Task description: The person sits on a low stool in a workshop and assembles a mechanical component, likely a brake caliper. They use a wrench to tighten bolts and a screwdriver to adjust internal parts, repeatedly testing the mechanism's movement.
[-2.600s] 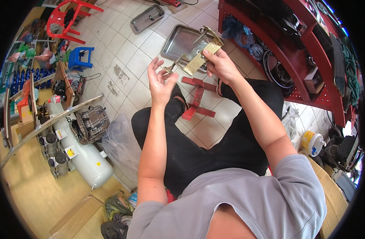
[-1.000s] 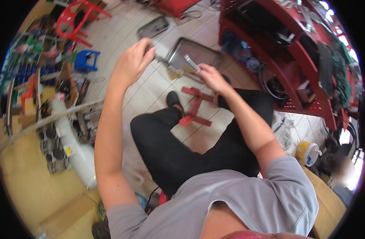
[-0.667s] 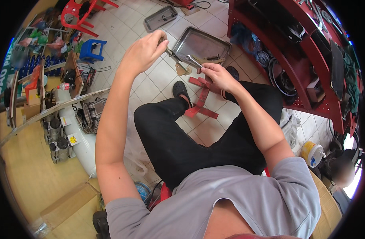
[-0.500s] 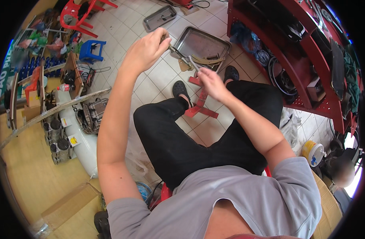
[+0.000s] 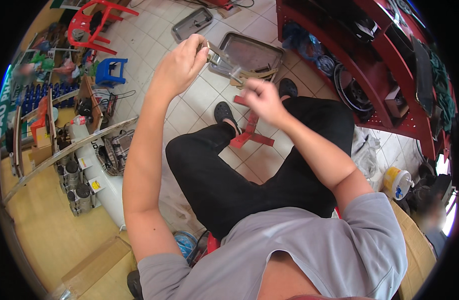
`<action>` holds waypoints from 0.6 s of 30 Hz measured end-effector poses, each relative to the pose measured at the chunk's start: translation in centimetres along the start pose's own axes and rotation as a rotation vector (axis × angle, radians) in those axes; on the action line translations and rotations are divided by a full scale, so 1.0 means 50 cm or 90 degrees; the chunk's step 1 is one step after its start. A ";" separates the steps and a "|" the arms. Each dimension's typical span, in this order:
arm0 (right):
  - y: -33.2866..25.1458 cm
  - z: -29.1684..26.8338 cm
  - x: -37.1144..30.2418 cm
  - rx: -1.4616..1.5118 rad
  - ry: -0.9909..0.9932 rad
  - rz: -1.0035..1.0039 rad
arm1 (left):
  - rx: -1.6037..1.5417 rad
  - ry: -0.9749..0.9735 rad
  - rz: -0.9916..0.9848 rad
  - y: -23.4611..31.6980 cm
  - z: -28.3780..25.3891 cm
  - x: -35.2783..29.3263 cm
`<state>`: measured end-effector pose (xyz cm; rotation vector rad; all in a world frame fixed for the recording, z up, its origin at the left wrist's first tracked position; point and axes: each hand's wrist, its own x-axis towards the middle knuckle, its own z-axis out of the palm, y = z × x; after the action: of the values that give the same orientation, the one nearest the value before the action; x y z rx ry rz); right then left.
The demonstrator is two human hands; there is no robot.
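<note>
Up ahead, my left hand (image 5: 178, 67) is closed around one end of a brass-coloured metal part (image 5: 217, 54), which points away to the right over a tray. My right hand (image 5: 263, 102), lower and to the right, is closed on a silver wrench-like tool (image 5: 236, 78). Motion smears this tool and the far end of the part, so whether they touch cannot be told. Behind the tool, a curved brass-coloured piece (image 5: 258, 73) shows at the near edge of the grey metal tray (image 5: 276, 47).
A smaller tray (image 5: 202, 20) lies beyond. A red metal stand (image 5: 250, 132) sits between my feet. Red shelving (image 5: 389, 117) rises on the right. To the left are a blue stool (image 5: 111, 72), a red chair (image 5: 92, 32) and a white cylindrical tank (image 5: 102, 175).
The tool in my right hand has swung and is now blurred. The brass-coloured part has turned in my left hand. The view has shifted slightly.
</note>
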<state>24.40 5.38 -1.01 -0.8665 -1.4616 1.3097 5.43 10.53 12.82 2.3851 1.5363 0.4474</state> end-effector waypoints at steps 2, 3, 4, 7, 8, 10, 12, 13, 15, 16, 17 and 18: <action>0.040 -0.037 0.041 0.075 0.116 0.184 | -0.012 0.026 0.032 0.005 0.000 0.003; 0.048 -0.047 0.052 0.117 0.141 0.320 | -0.010 0.033 0.038 0.007 -0.002 0.001; 0.053 -0.048 0.050 0.190 0.094 0.389 | -0.008 0.041 0.045 0.010 -0.004 -0.001; 0.037 -0.028 0.046 0.388 -0.086 0.520 | -0.042 0.059 0.035 0.004 -0.002 -0.021; 0.043 -0.033 0.048 0.513 -0.193 0.554 | -0.075 0.065 0.015 0.007 0.001 -0.029; 0.051 -0.040 0.048 0.649 -0.299 0.558 | -0.141 0.077 -0.027 0.011 0.004 -0.042; 0.048 -0.038 0.046 0.674 -0.298 0.513 | -0.195 0.149 -0.027 0.015 0.007 -0.053; 0.045 -0.038 0.044 0.661 -0.248 0.482 | -0.221 0.185 -0.027 0.016 0.009 -0.057; 0.029 -0.038 0.046 0.629 -0.153 0.416 | -0.193 0.076 -0.207 -0.012 -0.001 -0.071; 0.017 -0.041 0.045 0.637 -0.065 0.414 | -0.177 0.021 -0.296 -0.025 -0.008 -0.076; 0.020 -0.046 0.051 0.594 -0.049 0.371 | -0.222 -0.051 -0.376 -0.031 -0.014 -0.077; 0.021 -0.050 0.055 0.563 -0.026 0.345 | -0.267 -0.123 -0.454 -0.036 -0.021 -0.075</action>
<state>25.87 8.88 -1.60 -0.6303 -0.5293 2.1346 2.04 7.88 12.67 1.4042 1.8369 0.3170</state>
